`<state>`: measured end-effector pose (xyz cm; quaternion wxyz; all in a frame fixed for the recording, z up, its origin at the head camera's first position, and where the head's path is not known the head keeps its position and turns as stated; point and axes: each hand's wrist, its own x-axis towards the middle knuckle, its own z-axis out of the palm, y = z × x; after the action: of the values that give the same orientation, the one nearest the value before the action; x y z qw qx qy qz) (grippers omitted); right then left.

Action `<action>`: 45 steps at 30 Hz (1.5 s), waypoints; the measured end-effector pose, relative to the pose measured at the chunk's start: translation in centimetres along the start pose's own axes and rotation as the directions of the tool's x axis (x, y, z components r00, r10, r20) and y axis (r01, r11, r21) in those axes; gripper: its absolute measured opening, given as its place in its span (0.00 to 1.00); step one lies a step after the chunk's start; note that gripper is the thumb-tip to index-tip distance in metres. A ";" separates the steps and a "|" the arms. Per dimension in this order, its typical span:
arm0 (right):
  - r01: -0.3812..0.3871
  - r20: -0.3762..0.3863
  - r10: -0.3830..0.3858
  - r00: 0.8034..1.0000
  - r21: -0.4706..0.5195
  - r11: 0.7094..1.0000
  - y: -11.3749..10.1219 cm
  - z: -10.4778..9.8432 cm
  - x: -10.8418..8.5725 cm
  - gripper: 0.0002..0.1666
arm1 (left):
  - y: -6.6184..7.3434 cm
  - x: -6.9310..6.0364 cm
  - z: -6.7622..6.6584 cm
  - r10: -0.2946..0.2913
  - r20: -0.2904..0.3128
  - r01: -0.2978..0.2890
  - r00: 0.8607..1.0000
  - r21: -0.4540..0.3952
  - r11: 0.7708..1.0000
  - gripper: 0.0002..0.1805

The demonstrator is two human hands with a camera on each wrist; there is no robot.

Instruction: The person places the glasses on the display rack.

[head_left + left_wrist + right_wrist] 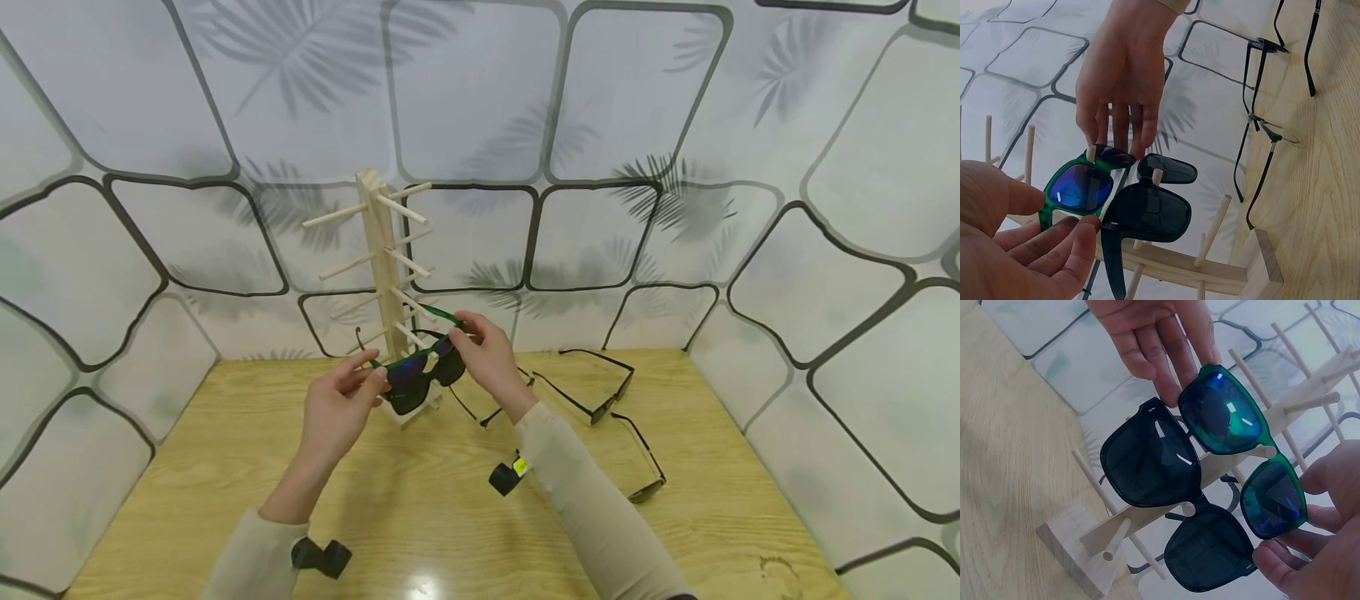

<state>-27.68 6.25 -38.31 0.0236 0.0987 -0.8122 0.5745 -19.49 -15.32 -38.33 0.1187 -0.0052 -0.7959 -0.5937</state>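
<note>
Left hand (339, 412) and right hand (486, 357) apart, pinching opposite ends of green sunglasses (1225, 415). On a wooden table (420, 500): peg rack (382, 250) far, left of centre, lower portion behind the lenses; dark eyeglasses (597, 412) right. Green sunglasses between the hands, just above black sunglasses (1154, 462). Thin-framed eyeglasses (483, 423) partly hidden behind right hand.

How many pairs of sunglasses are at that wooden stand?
2: a green pair held by left hand and right hand, and a black pair just below, on a peg. Others may be hidden.
</note>
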 end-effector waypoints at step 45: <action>0.041 -0.100 -0.046 0.994 -0.051 0.998 3.1 -3.6 -1.0 0.20 | -1.5 -4.5 0.0 0.175 -0.133 -0.153 0.976 0.162 0.975 0.17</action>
<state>-27.52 10.77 -40.08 0.0795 0.0865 -0.8213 0.5582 -15.35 -15.12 -40.64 0.2254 -0.0184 -0.8246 -0.5186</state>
